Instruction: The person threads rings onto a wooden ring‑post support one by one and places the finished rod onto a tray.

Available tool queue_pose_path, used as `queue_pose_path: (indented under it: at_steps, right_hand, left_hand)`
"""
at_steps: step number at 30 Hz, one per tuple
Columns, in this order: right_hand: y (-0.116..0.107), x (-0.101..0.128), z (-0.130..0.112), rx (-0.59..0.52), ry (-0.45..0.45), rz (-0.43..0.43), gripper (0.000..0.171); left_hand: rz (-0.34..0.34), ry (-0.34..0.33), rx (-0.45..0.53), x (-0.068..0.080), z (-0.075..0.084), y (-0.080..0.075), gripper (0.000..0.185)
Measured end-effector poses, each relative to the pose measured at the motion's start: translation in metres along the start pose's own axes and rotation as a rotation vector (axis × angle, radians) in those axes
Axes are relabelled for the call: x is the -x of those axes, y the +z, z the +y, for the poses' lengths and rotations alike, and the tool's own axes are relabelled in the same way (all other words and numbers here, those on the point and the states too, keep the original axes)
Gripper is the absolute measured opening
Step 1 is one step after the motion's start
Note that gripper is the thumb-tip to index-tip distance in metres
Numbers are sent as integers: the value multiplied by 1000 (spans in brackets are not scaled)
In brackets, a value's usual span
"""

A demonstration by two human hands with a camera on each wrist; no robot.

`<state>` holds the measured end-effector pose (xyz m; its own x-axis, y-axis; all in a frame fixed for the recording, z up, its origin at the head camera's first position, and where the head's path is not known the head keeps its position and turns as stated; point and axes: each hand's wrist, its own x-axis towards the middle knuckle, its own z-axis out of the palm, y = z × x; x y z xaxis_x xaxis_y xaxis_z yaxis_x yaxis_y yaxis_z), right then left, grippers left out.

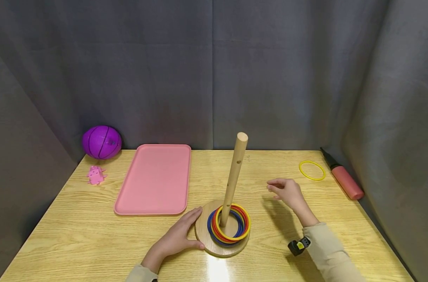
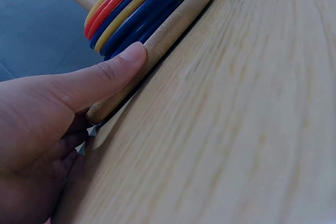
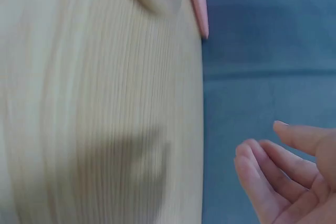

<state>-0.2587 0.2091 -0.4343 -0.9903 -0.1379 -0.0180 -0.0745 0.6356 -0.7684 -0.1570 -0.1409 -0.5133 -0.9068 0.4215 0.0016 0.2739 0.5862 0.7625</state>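
Note:
A wooden ring-toss stand rises from a round wooden base near the front middle of the table. Blue, red and yellow rings lie stacked around the foot of its peg. With thumb and fingers spread along the rim, my left hand holds the base at its left side; the left wrist view shows the thumb against the base's edge. My right hand hovers right of the peg, fingers loosely bent and holding nothing. Farther back to the right, one yellow ring lies flat on the table.
A pink tray lies left of the stand. At the far left are a purple ball and a small pink toy. A red and black hand pump lies along the right edge. Grey curtains enclose the table.

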Motion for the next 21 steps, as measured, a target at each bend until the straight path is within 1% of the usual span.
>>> queue_pose_path:
  at_steps: [2, 7, 11, 14, 21]
  right_hand:
    - [-9, -6, 8, 32, 10, 40, 34]
    - [-29, -22, 28, 122, 34, 99, 43]
    - [-45, -35, 45, 188, 71, 102, 52]
    - [-56, -45, 60, 217, 108, 102, 59]
    - [-73, -63, 95, 291, 222, 123, 67]
  left_hand:
    - [0, -2, 0, 0, -1, 0, 107]
    - [-2, -6, -4, 0, -2, 0, 107]
    - [-3, -6, -1, 0, -1, -1, 107]
    - [0, -3, 3, 1, 0, -1, 107]
    - [4, -1, -8, 1, 0, 0, 107]
